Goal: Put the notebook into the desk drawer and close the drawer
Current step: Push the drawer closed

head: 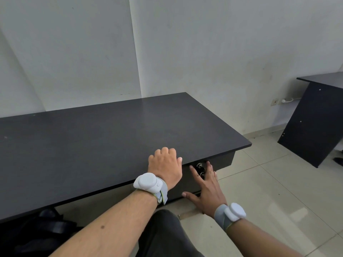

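we see a dark, matte desk (111, 130) against a pale wall, its top bare, and the drawer (191, 180) under its front edge near the right corner sits flush with the frame, dark-fronted, a small metal lock with keys (200, 168) on its face. the notebook is nowhere in view; we cannot tell whether it lies inside. our left hand (165, 166) rests at the desk's front edge, fingers curled down onto the top, holding nothing, a white sensor band (148, 184) on the wrist. our right hand (206, 190) lies flat against the drawer front, fingers spread wide, fingertips beside the keys, empty, with a matching band (233, 212). a second dark desk (315, 123) stands well apart at right on the tiled floor (269, 191).
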Demonstrator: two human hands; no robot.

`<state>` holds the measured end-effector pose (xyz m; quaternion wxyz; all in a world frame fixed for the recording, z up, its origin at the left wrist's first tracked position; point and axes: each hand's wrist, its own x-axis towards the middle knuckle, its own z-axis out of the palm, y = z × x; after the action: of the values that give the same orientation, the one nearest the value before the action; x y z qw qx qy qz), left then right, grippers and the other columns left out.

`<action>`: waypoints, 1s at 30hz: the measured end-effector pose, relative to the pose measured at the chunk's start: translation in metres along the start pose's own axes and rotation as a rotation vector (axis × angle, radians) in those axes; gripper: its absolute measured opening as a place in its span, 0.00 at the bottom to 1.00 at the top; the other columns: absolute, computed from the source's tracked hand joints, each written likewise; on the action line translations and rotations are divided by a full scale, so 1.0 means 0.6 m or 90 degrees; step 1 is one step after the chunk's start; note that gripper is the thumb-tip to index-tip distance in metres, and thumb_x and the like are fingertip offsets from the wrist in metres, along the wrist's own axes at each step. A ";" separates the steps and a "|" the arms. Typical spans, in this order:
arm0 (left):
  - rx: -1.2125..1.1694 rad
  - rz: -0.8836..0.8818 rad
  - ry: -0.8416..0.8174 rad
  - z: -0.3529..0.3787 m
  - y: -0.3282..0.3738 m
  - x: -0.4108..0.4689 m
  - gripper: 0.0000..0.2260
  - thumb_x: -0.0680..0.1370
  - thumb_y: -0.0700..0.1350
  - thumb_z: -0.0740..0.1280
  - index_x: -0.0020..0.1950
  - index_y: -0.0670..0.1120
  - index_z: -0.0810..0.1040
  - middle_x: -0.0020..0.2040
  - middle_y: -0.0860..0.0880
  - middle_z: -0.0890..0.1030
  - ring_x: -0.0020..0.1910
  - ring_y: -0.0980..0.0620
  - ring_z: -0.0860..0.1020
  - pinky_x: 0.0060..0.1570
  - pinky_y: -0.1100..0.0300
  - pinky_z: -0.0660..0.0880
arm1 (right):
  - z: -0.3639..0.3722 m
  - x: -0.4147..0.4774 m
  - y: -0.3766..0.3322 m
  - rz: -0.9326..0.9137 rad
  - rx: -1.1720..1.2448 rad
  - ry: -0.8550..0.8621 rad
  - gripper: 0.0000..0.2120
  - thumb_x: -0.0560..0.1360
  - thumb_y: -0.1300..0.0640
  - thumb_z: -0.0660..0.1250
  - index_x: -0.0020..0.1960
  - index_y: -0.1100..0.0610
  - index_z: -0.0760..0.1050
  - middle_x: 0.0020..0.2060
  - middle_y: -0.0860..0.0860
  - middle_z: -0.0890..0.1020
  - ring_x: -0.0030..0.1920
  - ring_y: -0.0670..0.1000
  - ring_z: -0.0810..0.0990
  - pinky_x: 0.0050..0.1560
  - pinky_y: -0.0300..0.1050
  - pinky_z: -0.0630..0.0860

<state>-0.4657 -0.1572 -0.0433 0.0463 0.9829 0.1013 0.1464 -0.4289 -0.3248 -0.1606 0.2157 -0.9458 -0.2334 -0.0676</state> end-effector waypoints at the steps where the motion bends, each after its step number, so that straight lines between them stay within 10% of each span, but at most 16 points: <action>1: -0.002 0.000 0.000 0.000 -0.001 0.002 0.17 0.81 0.56 0.54 0.61 0.49 0.73 0.57 0.48 0.77 0.55 0.45 0.74 0.52 0.50 0.71 | 0.001 0.007 0.000 -0.002 -0.008 -0.002 0.44 0.65 0.20 0.52 0.75 0.31 0.41 0.78 0.62 0.42 0.77 0.58 0.34 0.74 0.52 0.38; 7: -0.010 0.002 -0.007 -0.001 -0.004 0.006 0.17 0.81 0.56 0.54 0.61 0.49 0.74 0.57 0.48 0.77 0.55 0.45 0.74 0.51 0.49 0.71 | 0.009 0.045 -0.011 0.017 -0.052 -0.033 0.48 0.64 0.19 0.51 0.75 0.46 0.59 0.77 0.67 0.52 0.78 0.64 0.42 0.74 0.53 0.37; 12: -0.007 0.002 -0.014 -0.003 -0.005 0.005 0.18 0.81 0.56 0.54 0.62 0.49 0.73 0.58 0.48 0.76 0.56 0.45 0.74 0.52 0.50 0.70 | 0.007 0.070 -0.021 -0.005 -0.069 -0.006 0.42 0.65 0.22 0.58 0.69 0.48 0.71 0.69 0.60 0.67 0.72 0.65 0.60 0.75 0.63 0.55; 30: -0.009 0.015 -0.036 -0.012 -0.006 0.001 0.17 0.81 0.55 0.53 0.62 0.48 0.73 0.58 0.48 0.76 0.57 0.45 0.73 0.53 0.49 0.72 | -0.005 0.098 -0.025 -0.038 -0.136 -0.041 0.42 0.64 0.24 0.52 0.67 0.47 0.76 0.67 0.54 0.74 0.71 0.60 0.63 0.75 0.58 0.52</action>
<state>-0.4678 -0.1529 -0.0368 0.0541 0.9874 0.0876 0.1200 -0.3841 -0.2899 -0.1391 0.1043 -0.9576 -0.2597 -0.0684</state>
